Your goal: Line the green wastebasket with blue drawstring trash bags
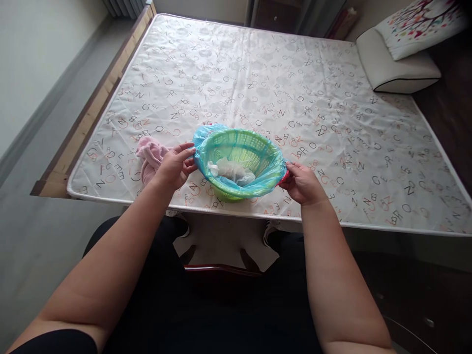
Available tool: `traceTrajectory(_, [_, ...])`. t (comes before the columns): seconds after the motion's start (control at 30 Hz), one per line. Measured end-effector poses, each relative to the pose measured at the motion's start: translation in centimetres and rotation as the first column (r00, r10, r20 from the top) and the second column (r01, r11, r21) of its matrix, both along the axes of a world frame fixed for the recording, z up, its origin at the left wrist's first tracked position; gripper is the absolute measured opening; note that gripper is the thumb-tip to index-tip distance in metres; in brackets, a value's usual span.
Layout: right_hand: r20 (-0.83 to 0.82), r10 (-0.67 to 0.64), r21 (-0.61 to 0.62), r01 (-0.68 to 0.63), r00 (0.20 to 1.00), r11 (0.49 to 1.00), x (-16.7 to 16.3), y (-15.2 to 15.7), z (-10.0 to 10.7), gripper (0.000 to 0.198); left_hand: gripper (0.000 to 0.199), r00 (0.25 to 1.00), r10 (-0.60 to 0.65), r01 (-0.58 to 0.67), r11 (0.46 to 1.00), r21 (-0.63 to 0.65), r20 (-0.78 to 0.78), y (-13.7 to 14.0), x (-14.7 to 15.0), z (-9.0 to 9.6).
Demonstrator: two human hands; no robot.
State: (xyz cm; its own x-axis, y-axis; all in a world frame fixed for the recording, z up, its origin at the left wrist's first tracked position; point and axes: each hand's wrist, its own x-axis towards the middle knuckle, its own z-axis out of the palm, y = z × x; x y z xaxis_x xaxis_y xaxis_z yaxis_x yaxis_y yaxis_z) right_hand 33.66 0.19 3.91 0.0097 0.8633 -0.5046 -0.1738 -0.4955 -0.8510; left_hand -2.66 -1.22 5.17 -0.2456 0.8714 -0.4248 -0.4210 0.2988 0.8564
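A green plastic basket (230, 193) with latticed walls stands at the front edge of the mattress. It is lined with a thin blue plastic bag (264, 186), whose edge is folded over the rim. Crumpled white tissue (233, 170) lies at the bottom inside. My left hand (177, 165) grips the bag's edge at the left of the rim, thumb and fingers closed on it. At the right of the rim my right hand (301, 182) is closed on the bag, beside a small red piece. A pink cloth (149, 156) lies crumpled behind my left wrist.
The mattress (236, 83) is pale with printed letters, and a wooden bed rail (106, 83) runs along its left side. A white cushion (400, 66) and a patterned pillow (420, 27) sit at the back right. My legs are below the front edge.
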Motion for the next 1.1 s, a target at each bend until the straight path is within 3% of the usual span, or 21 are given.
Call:
traceTrajectory(0.3, [0.034, 0.048, -0.033, -0.047, 0.998, 0.998, -0.2, -0.1, 0.6, 0.026, 0.047, 0.994, -0.107, 0.107, 0.994, 0.022, -0.017, -0.4, -0.6, 0.2])
traceTrajectory(0.5, [0.038, 0.005, -0.045, -0.003, 0.999, 0.999, -0.5, -0.2, 1.2, 0.027, 0.040, 0.993, -0.110, 0.109, 0.993, 0.044, 0.037, -0.5, -0.7, 0.6])
traceTrajectory(0.67, [0.044, -0.031, 0.004, 0.031, 0.999, 1.000, -0.3, -0.1, 1.6, 0.041, 0.034, 0.986, -0.160, 0.157, 0.986, 0.060, 0.046, -0.8, -0.8, 1.7])
traceTrajectory(0.87, [0.032, 0.061, 0.117, -0.064, 0.998, 0.991, -0.2, -0.6, 2.6, 0.047, 0.042, 0.984, -0.176, 0.175, 0.984, 0.041, 0.017, -1.4, -0.8, 3.2])
traceTrajectory(1.0, [-0.049, 0.141, 0.154, -0.132, 0.989, 0.979, -0.5, -1.4, 3.6, 0.049, 0.044, 0.960, -0.262, 0.257, 0.964, 0.066, 0.101, -1.5, -0.9, 3.4])
traceTrajectory(1.1, [-0.084, 0.193, 0.149, -0.179, 0.978, 0.972, -0.9, -1.9, 4.0, 0.049, 0.048, 0.963, -0.265, 0.263, 0.963, 0.054, 0.043, -1.6, -0.9, 3.3])
